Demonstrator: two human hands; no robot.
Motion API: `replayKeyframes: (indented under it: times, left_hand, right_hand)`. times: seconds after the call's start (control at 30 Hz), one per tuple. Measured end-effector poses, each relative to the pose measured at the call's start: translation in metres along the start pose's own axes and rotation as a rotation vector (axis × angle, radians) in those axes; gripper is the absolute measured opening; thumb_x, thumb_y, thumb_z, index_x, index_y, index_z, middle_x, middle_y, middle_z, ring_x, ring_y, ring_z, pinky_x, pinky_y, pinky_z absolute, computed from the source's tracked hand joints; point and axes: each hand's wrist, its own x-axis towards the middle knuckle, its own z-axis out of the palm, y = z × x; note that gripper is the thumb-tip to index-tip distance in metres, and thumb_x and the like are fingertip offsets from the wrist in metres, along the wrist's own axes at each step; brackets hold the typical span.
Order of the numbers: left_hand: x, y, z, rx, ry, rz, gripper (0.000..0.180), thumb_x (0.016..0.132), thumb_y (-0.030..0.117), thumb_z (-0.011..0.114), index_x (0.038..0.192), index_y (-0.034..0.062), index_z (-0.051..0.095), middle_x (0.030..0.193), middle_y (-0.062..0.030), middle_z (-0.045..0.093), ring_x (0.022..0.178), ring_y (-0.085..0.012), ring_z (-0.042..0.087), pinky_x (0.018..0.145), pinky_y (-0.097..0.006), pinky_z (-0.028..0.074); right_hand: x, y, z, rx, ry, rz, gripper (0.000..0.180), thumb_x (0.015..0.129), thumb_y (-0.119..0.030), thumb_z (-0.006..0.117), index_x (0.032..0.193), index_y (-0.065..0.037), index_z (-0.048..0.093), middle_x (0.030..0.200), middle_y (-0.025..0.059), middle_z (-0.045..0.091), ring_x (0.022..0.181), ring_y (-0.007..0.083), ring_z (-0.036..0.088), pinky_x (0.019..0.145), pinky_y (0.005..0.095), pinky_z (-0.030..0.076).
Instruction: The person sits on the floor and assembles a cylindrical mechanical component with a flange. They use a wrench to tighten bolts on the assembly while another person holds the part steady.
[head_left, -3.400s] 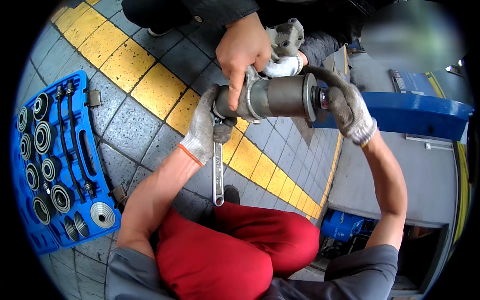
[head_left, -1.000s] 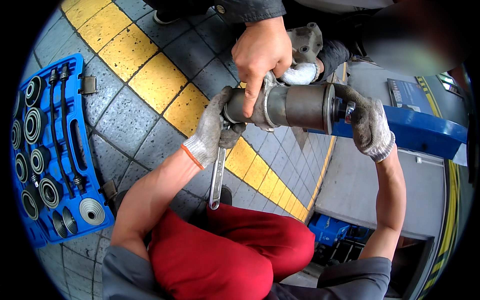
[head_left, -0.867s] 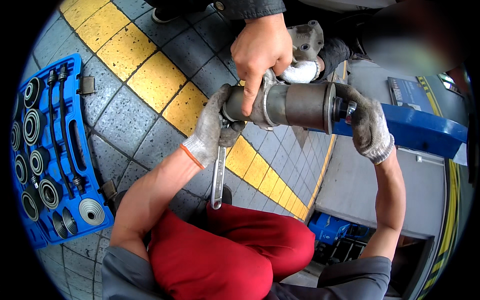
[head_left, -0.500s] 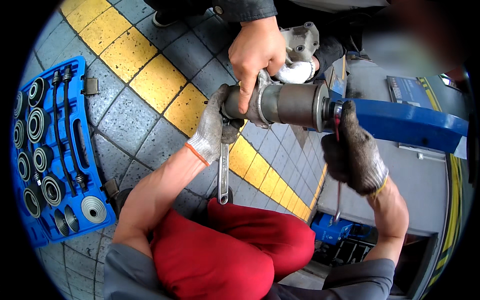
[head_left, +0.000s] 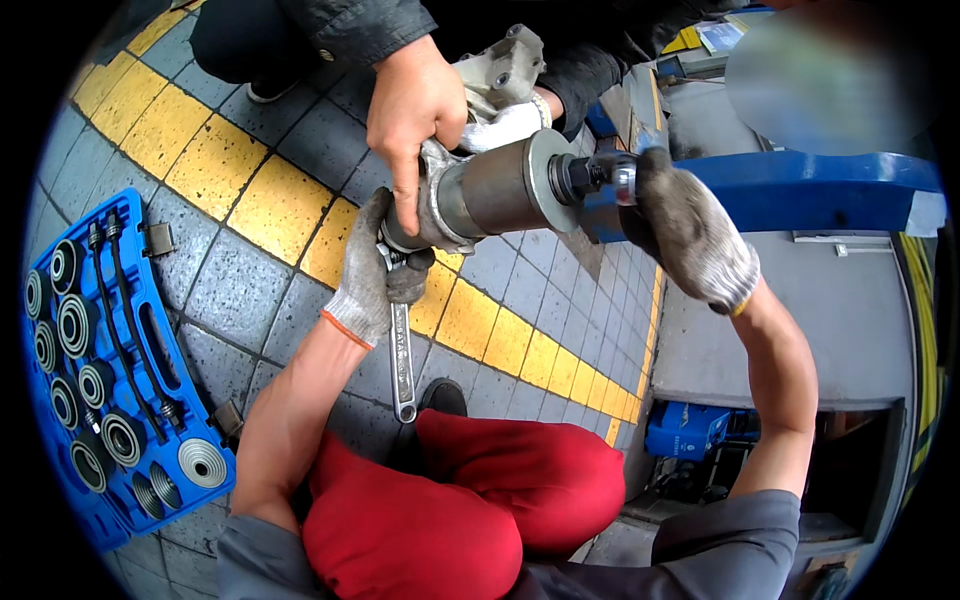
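My left hand (head_left: 365, 280), in a grey-white work glove, closes around an adjustable wrench (head_left: 402, 365) whose handle hangs downward, at the left end of a metal press sleeve (head_left: 500, 185). The sleeve passes through the ring of a cast metal arm (head_left: 435, 205). At the sleeve's right end, a threaded bolt with a nut (head_left: 578, 178) meets the round head of a ratchet (head_left: 624, 182). My gloved right hand (head_left: 695, 225) is closed on that ratchet; its handle is hidden. A co-worker's bare hand (head_left: 415, 105) presses a finger on the sleeve; their white-gloved hand (head_left: 508, 127) is behind.
A blue case (head_left: 130, 215) of round press adapters and two long threaded rods lies open on the tiled floor at left. A blue beam (head_left: 800, 185) extends behind my right hand. A blue box (head_left: 685, 430) sits at lower right. Yellow tiles (head_left: 270, 210) cross the floor.
My right hand has risen and turned, and the ratchet's red handle no longer shows. The sleeve's right end now tilts higher. The view has shifted, placing the sleeve and my left hand further left.
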Motion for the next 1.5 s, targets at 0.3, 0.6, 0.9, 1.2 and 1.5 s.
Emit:
replayKeyframes:
  times: [0.3, 0.6, 0.9, 1.2, 1.5]
  left_hand:
    - [-0.003, 0.006, 0.001, 0.029, -0.042, -0.016, 0.064, 0.106, 0.063, 0.028, 0.083, 0.011, 0.057, 0.049, -0.003, 0.048, 0.029, -0.0115, 0.034, 0.029, -0.026, 0.025]
    - [0.003, -0.004, 0.023, -0.128, 0.33, 0.218, 0.047, 0.107, 0.056, 0.039, 0.094, 0.0158, 0.058, 0.063, 0.0011, 0.053, 0.039, -0.0079, 0.043, 0.03, -0.025, 0.025]
    - [-0.007, -0.003, -0.002, 0.024, 0.057, 0.068, 0.059, 0.105, 0.064, 0.032, 0.083, 0.0147, 0.057, 0.05, -0.0012, 0.045, 0.03, -0.0106, 0.034, 0.03, -0.026, 0.024]
    - [0.001, -0.004, 0.023, 0.095, 0.084, 0.023, 0.063, 0.106, 0.063, 0.029, 0.08, 0.0135, 0.057, 0.049, -0.0019, 0.047, 0.03, -0.0097, 0.031, 0.031, -0.026, 0.02]
    - [-0.004, 0.004, 0.003, 0.13, 0.068, 0.077, 0.058, 0.107, 0.061, 0.028, 0.085, 0.0156, 0.056, 0.049, -0.0007, 0.046, 0.031, -0.0095, 0.032, 0.032, -0.026, 0.022]
  right_hand:
    - [0.048, 0.011, -0.005, -0.561, 0.037, -0.635, 0.025, 0.09, -0.016, 0.069, 0.113, -0.007, 0.071, 0.123, 0.0174, 0.069, 0.084, 0.0345, 0.074, 0.075, 0.0408, 0.059]
    - [0.011, -0.005, 0.028, 0.292, -0.05, 0.201, 0.044, 0.098, -0.028, 0.068, 0.133, -0.002, 0.057, 0.084, 0.0135, 0.066, 0.071, 0.0239, 0.068, 0.064, 0.0361, 0.056]
    - [-0.033, -0.068, 0.032, 1.237, -0.137, 0.728, 0.051, 0.106, -0.057, 0.049, 0.118, -0.008, 0.057, 0.06, -0.0057, 0.035, 0.042, 0.0069, 0.03, 0.037, 0.0241, 0.025]
    - [-0.006, -0.004, 0.0, -0.298, 0.045, -0.127, 0.038, 0.104, -0.031, 0.056, 0.115, 0.004, 0.063, 0.084, 0.0168, 0.065, 0.067, 0.0291, 0.065, 0.062, 0.0354, 0.055]
    - [0.052, 0.005, -0.004, -0.408, -0.002, -0.542, 0.045, 0.09, -0.019, 0.066, 0.131, 0.0, 0.063, 0.092, 0.0219, 0.073, 0.085, 0.0406, 0.073, 0.076, 0.045, 0.059]
